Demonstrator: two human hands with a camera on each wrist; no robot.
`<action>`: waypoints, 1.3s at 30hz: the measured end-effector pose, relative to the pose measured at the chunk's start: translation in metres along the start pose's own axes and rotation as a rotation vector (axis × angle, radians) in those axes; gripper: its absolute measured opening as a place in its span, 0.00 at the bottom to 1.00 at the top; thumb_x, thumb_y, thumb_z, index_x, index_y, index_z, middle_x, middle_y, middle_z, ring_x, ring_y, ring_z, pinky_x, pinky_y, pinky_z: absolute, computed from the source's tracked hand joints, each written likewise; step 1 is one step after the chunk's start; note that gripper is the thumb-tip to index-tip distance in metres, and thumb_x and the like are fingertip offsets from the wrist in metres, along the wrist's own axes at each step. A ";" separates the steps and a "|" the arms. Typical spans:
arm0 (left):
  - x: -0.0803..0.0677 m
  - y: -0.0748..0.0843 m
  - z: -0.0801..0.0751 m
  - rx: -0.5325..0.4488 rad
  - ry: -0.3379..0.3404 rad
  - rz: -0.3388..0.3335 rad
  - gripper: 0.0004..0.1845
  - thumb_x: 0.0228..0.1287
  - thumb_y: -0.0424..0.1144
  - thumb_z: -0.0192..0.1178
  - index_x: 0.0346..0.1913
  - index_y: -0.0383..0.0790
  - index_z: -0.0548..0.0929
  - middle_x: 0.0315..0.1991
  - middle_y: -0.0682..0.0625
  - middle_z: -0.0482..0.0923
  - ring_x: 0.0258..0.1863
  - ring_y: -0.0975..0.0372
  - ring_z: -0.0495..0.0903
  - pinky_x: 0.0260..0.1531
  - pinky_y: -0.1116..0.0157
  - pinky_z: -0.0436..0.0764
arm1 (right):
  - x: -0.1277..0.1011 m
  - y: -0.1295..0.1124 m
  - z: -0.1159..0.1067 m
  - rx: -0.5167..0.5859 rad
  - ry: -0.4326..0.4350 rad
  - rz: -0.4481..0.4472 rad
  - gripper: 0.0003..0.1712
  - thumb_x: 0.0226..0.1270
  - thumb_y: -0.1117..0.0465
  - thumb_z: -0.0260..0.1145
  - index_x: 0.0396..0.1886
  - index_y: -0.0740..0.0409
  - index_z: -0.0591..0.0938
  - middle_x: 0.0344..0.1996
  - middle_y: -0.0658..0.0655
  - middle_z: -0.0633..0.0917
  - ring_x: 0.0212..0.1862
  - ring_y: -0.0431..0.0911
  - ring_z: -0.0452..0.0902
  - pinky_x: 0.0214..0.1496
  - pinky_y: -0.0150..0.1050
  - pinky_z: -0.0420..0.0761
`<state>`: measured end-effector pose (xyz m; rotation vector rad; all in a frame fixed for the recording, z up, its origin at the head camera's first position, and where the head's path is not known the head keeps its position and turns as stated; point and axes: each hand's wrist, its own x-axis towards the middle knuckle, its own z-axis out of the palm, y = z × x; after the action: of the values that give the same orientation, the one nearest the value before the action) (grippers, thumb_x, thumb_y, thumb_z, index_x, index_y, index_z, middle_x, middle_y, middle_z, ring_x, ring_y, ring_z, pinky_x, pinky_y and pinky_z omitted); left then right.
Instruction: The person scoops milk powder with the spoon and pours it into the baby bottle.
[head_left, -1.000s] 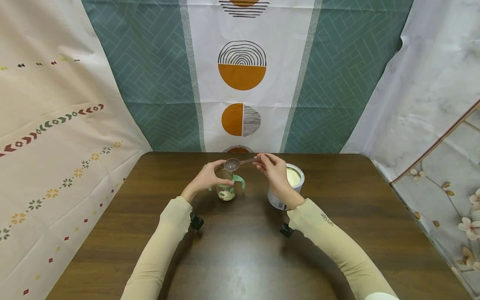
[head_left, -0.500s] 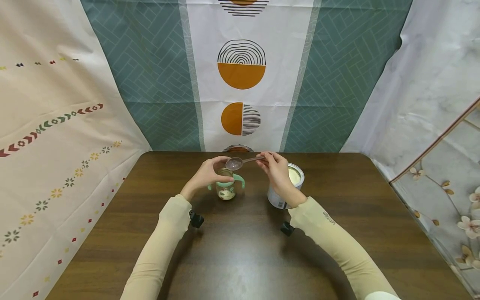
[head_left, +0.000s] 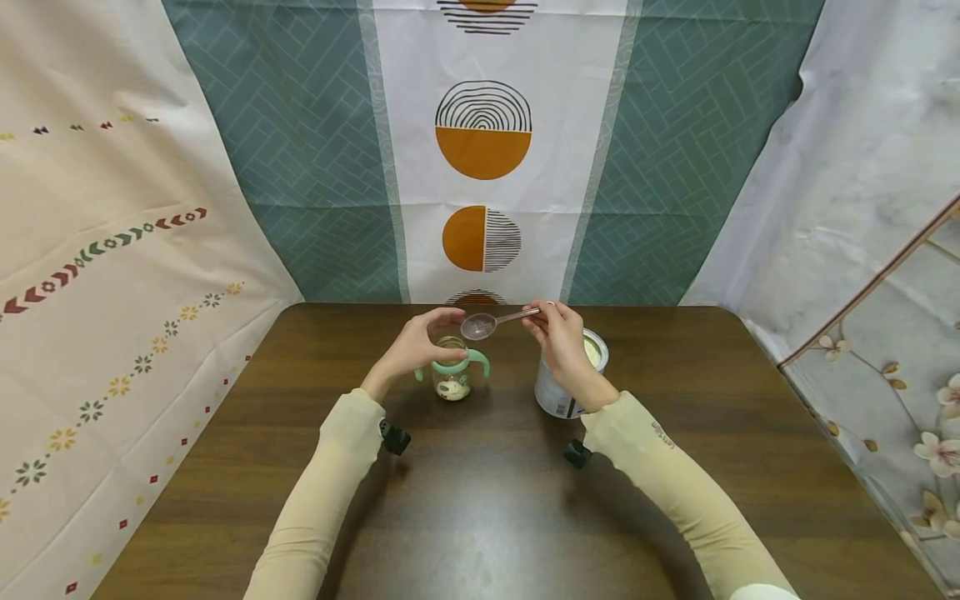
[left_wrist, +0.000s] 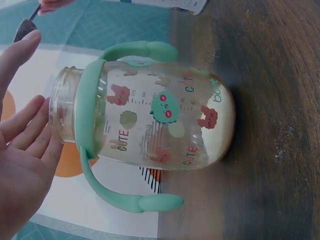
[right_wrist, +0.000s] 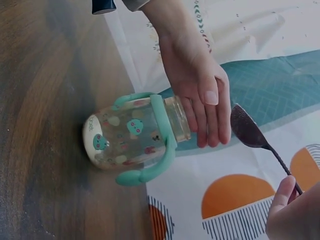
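1. While a clear, rounded baby bottle with a pale green collar and printed cartoon figures [head_left: 452,388] stands upright on the dark brown wood-grain table [head_left: 480,500], the person's left hand [head_left: 417,347] reaches around its mouth from 10 o'clock in the head view.
2. That hand's fingers are extended, with the thumb apart from them; I cannot tell whether they touch the bottle's neck.
3. Two curved green handles [left_wrist: 160,204] extend from the collar, and a pale cream layer [left_wrist: 222,127] covers the bottle's bottom.
4. At 1 o'clock from the bottle, a round-bowled, translucent brownish spoon with a slim handle [head_left: 479,326] hangs above the table, its bowl just beside the left fingertips.
5. The right hand [head_left: 561,340] pinches the end of the spoon's handle between thumb and fingers, the handle pointing towards 2 o'clock.
6. At 3 o'clock from the bottle, well apart, stands a grey-white cylindrical tin with a metallic rim [head_left: 552,395], its cream-coloured contents [head_left: 592,353] partly hidden behind the right hand.
7. Both arms wear cream sleeves [head_left: 318,483], with a small black device [head_left: 395,438] below each wrist.
8. Hung at 12 o'clock is a teal-and-white cloth with orange circles [head_left: 322,167].
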<state>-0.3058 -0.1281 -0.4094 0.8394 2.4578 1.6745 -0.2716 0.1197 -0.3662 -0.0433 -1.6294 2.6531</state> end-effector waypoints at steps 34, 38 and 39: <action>0.003 0.028 0.018 0.048 -0.089 0.046 0.37 0.51 0.36 0.74 0.66 0.41 0.71 0.65 0.43 0.72 0.67 0.49 0.69 0.70 0.55 0.66 | -0.003 -0.023 -0.023 0.024 0.027 0.057 0.15 0.76 0.63 0.47 0.32 0.60 0.77 0.30 0.52 0.81 0.31 0.41 0.76 0.37 0.27 0.81; 0.005 0.029 0.020 0.051 -0.094 0.055 0.36 0.51 0.38 0.74 0.65 0.42 0.72 0.64 0.45 0.73 0.67 0.51 0.70 0.69 0.55 0.67 | -0.003 -0.026 -0.026 0.043 0.027 0.076 0.16 0.76 0.64 0.47 0.30 0.59 0.79 0.27 0.51 0.82 0.30 0.41 0.77 0.36 0.27 0.81; 0.005 0.029 0.020 0.055 -0.098 0.060 0.36 0.52 0.39 0.74 0.65 0.42 0.72 0.64 0.45 0.73 0.67 0.52 0.70 0.69 0.54 0.67 | -0.002 -0.027 -0.026 0.047 0.026 0.080 0.16 0.76 0.64 0.47 0.29 0.59 0.79 0.27 0.51 0.82 0.30 0.41 0.77 0.36 0.27 0.81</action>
<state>-0.2916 -0.1006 -0.3910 0.9862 2.4466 1.5501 -0.2679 0.1553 -0.3539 -0.1442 -1.5892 2.7362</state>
